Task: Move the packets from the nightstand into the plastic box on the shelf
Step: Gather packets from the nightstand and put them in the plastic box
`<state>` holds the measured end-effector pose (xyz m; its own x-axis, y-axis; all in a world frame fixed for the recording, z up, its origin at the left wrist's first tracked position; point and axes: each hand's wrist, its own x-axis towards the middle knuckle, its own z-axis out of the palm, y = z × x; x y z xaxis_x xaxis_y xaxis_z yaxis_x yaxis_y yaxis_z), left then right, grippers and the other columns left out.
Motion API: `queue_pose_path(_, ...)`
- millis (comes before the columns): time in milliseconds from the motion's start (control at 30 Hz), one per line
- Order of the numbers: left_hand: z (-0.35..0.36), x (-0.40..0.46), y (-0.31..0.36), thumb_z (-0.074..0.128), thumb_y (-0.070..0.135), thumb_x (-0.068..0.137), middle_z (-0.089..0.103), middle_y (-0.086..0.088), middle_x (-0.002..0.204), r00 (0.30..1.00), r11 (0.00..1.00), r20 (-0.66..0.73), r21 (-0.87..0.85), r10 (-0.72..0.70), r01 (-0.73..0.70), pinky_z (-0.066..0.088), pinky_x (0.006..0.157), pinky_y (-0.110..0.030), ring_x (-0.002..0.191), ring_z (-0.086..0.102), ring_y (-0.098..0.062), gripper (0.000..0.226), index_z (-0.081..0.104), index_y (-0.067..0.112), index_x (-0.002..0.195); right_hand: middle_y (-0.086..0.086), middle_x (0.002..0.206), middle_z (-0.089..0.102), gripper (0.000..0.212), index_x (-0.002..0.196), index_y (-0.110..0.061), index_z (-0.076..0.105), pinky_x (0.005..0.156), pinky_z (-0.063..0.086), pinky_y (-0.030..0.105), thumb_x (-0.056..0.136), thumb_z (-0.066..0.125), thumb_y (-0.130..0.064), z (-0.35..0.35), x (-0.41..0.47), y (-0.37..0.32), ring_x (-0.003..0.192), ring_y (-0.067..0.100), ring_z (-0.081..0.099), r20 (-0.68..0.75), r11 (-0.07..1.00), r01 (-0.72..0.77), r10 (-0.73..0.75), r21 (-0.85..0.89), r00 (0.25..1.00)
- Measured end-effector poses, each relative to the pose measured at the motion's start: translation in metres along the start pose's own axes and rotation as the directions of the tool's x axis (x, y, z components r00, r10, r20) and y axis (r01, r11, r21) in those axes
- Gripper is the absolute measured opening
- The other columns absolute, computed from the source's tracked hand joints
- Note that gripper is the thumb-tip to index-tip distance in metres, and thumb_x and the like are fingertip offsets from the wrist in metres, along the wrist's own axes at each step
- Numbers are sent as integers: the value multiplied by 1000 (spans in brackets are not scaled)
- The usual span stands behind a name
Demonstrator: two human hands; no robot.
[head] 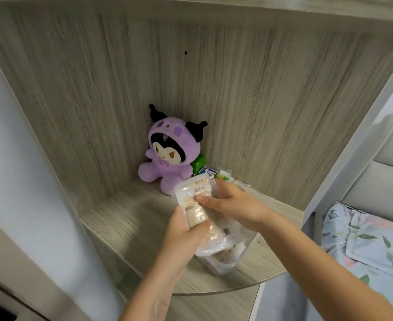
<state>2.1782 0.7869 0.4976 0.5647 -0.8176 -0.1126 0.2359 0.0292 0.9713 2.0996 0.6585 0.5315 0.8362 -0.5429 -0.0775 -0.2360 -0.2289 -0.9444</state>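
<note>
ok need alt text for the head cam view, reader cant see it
Two hands hold a clear packet of pale round snacks over a clear plastic box on a wooden shelf: the left hand grips its lower end, the right hand its upper side. A purple plush toy sits in the shelf's back corner; a bed with a leaf-print pillow is at right.

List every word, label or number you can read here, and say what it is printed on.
None can be read.
Packet, held by both hands: dark print on its top, too blurred.
Green box behind the plush toy: no legible text.
Batteries: label markings too small.
</note>
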Motion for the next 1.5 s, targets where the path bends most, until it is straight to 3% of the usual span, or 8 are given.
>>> queue_pose_path(167, -8, -1, 5, 68, 17, 85, 42, 12, 123, 997, 888, 21, 453, 81, -81, 45, 75, -7, 105, 55, -2, 30, 58, 25, 113, 8, 98, 72, 22, 102, -9, 62, 85, 55, 38, 86, 69, -22, -25, -5, 3, 90, 24, 68, 11, 1000, 6, -7, 6, 1000)
queue_pose_path(333, -21, 7, -6, 59, 32, 90, 51, 5, 129, 953, 513, -92, 855, 288, -73, 43, 99, -32, 119, 48, -19, 44, 52, 24, 133, 8, 91, 68, 38, 100, -5, 59, 88, 52, 44, 79, 76, -32, -37, 5, 21, 86, 25, 66, -33, 966, -170, 167, -197, 985)
queue_pose_path(567, -16, 20, -12, 53, 12, 89, 70, -6, 70, 933, 594, -210, 804, 294, -6, 57, 64, -43, 62, 67, -28, 21, 72, 9, 80, -3, 106, 55, 59, 107, -16, 50, 77, 45, 27, 70, 79, -51, -13, 10, 35, 98, 17, 52, 14, 779, -389, 454, -491, 891)
queue_pose_path(733, -14, 24, -20, 49, 9, 87, 64, -6, 57, 923, 593, -230, 805, 308, 3, 55, 55, -43, 52, 64, -28, 26, 65, 11, 66, 2, 132, 54, 76, 132, -12, 49, 88, 41, 26, 76, 69, -60, -3, 5, 33, 120, 21, 51, -82, 640, -317, 369, -700, 926)
queue_pose_path(900, -13, 24, -23, 48, 9, 85, 59, -7, 50, 912, 626, -270, 779, 309, 18, 54, 55, -44, 50, 62, -28, 28, 58, 10, 59, 2, 95, 58, 51, 78, -18, 51, 54, 36, 22, 69, 70, -65, 18, 10, 42, 86, 18, 52, -193, 641, -318, 260, -698, 946)
queue_pose_path(1067, -14, 23, -23, 48, 10, 90, 61, -9, 54, 905, 624, -279, 781, 321, 20, 54, 56, -38, 52, 65, -24, 31, 58, 10, 60, 4, 108, 62, 62, 111, -15, 63, 75, 41, 26, 75, 63, -66, 3, 12, 46, 105, 20, 57, -219, 676, -327, 242, -661, 945)
queue_pose_path(1267, -17, 27, -31, 47, 12, 91, 62, -10, 56, 895, 638, -303, 770, 327, 27, 54, 53, -44, 52, 65, -28, 32, 61, 7, 63, 1, 55, 42, 50, 57, -12, 48, 49, 30, 22, 91, 55, -49, 4, 11, 44, 55, 14, 41, -89, 634, -238, 258, -736, 962)
queue_pose_path(1500, -19, 29, -39, 45, 15, 92, 61, -11, 54, 889, 635, -305, 772, 342, 20, 55, 58, -44, 53, 65, -33, 29, 67, 8, 74, 8, 106, 67, 40, 108, -12, 68, 74, 41, 27, 98, 44, -42, 8, 11, 40, 104, 26, 60, -124, 651, -283, 280, -705, 952)
